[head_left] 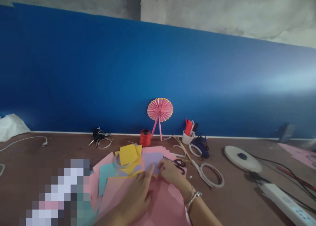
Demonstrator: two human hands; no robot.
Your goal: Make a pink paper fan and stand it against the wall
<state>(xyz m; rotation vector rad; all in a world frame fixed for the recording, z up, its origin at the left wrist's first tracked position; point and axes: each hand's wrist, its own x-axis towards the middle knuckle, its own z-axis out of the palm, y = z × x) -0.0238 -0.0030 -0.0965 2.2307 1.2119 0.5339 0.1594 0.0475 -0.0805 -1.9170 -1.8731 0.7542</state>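
My left hand (pixel 138 193) lies on a large pink paper sheet (pixel 163 206), its fingers stretched toward a small lavender paper piece (pixel 153 161). My right hand (pixel 169 171), with bracelets at the wrist, pinches the near edge of that lavender piece. Black-handled scissors (pixel 179 164) lie just right of the right hand. Yellow sheets (pixel 129 155) and a light blue sheet (pixel 106 178) spread to the left in the same pile.
A pink pleated paper fan (pixel 160 110) leans against the blue wall. Nearby are a red ribbon spool (pixel 145 138), a white cup of pens (pixel 188 135), tape rings (pixel 211 175), keys (pixel 98 137), a white round disc (pixel 243 158) and a power strip (pixel 286 199). A blurred patch covers the lower left.
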